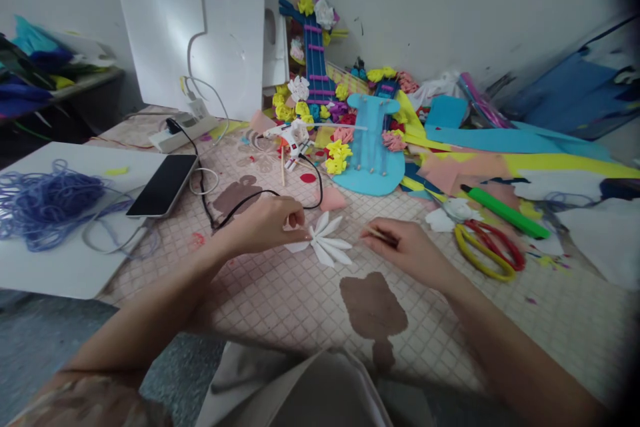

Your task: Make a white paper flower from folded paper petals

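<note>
A white paper flower with long narrow petals lies just above the tablecloth, between my two hands. My left hand pinches it at its left side, fingers curled. To the right, my right hand is closed around a thin wooden stick, whose tip points toward the flower but stays apart from it. Behind the hands rests a white glue gun with a black cord. Beyond my right hand lie scissors with yellow and red handles.
A phone and purple yarn lie on a white board at left. A blue guitar-shaped cutout, crumpled paper flowers and paper scraps crowd the back. A green marker lies right. A power strip stands at back left.
</note>
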Motion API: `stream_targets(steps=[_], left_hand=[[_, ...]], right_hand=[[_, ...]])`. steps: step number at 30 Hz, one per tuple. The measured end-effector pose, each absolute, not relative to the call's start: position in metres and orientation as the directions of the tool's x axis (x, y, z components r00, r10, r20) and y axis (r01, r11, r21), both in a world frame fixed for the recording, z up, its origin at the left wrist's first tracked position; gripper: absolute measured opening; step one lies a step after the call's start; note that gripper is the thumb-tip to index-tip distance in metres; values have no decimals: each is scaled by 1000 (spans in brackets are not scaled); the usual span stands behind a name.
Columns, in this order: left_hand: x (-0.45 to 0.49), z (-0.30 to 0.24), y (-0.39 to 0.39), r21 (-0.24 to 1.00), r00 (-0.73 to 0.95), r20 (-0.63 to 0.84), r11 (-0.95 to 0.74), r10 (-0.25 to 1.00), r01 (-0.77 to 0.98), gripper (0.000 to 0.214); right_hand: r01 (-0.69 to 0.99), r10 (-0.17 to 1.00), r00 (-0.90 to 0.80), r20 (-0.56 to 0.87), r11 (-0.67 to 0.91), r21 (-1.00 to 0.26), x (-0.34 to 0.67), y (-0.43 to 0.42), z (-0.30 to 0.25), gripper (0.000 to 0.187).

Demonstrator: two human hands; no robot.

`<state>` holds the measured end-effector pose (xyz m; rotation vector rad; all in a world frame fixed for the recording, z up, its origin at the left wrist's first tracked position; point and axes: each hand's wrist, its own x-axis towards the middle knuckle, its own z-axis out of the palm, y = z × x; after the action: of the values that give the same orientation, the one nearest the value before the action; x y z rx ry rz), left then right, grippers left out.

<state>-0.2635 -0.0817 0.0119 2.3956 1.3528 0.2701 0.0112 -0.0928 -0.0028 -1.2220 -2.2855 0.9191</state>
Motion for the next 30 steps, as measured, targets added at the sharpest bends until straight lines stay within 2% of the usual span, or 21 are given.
stream_targets(steps=[3,7,11,15,19,22,23,25,28,30], left_hand=[[-260,5,-86,386,562,-2,-518,827,763,30],[-259,-4,-84,401,604,-1,-553,797,730,13],[-258,-9,-77,421,621,17,-569,784,706,11],[-252,-17,-69,339,606,176,-626,776,702,18],[-248,-18,-65,247,519,385,-627,763,739,40],[-248,-9,-72,300,358,451,-517,818,802,24],[-247,-5,-76,337,310,424,-466,851,818,17],[-242,-2,-87,389,299,265,-385,917,837,26],[-230,-6,-103,298,338,111,-356,935,886,43],[-224,-13,-110,232,365,80,-373,928,898,37]], right_hand=[[601,858,-503,103,432,-672,9,-88,-10,16],[623,820,-555,143,523,-582,-2,-89,-21,9],[663,817,-557,149,545,-512,-12,-93,-26,11],[668,824,-559,96,516,-536,-14,-104,-23,14],[607,791,-611,35,497,-620,-10,-111,-16,13],[636,860,-502,94,441,-633,-5,-104,-14,15],[648,880,-458,127,429,-629,-5,-100,-14,14],[665,891,-412,189,436,-606,-5,-89,-15,9],[672,859,-457,233,505,-541,-12,-71,-21,19],[676,837,-499,227,539,-502,-17,-63,-25,20]])
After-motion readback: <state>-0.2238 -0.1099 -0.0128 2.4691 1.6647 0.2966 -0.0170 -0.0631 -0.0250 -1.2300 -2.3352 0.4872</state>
